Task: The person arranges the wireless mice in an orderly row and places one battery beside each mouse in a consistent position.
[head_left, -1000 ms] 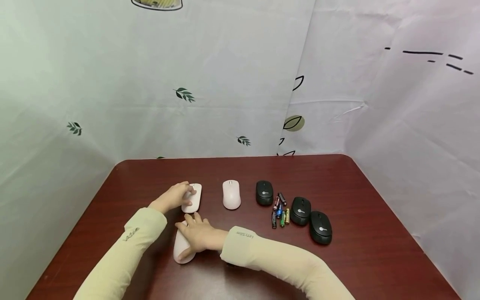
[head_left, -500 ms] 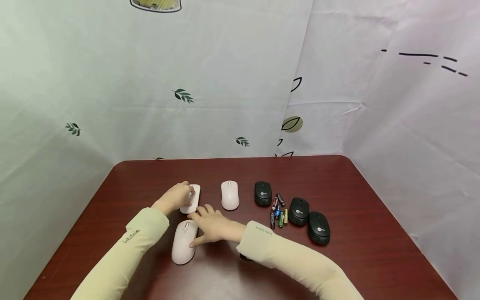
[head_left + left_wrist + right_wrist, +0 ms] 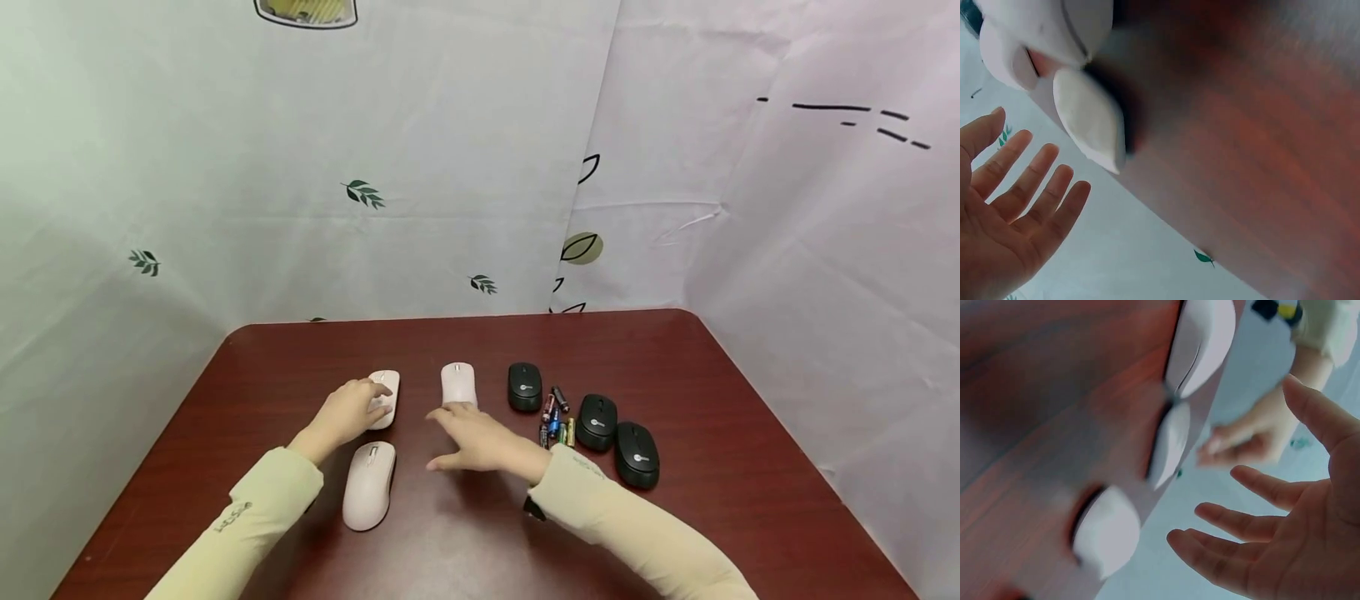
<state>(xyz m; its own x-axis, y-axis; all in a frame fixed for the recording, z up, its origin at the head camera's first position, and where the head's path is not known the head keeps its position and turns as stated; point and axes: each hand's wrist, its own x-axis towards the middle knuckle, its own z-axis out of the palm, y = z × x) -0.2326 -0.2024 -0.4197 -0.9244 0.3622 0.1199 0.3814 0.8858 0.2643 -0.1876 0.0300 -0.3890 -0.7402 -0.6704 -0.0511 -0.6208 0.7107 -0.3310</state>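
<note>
Fingers (image 3: 1241, 522) spread and holding nothing, the right hand (image 3: 480, 437) had moved off the near mouse (image 3: 367, 487), leaving it uncovered on the table (image 3: 427, 558), toward the middle mouse (image 3: 458, 383). The left hand (image 3: 341, 419), gripping nothing, was at the far-left mouse (image 3: 391, 402).

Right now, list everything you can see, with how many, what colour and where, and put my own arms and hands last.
Table: one, reddish brown, under everything
Pale mice: three, whitish, two towards the far edge, one nearer at left
Black mice: three, black, one left of the batteries, two right
Batteries: at least six, mixed colours, clustered, some partly hidden
Cloth: white, printed with leaves and lines, behind and beside the table
Wrist pieces: two, dark, one at each cuff
Sleeves: two, cream, one per arm
Left hand: one, bare, at the far-left pale mouse
Right hand: one, bare, by the middle pale mouse
</note>
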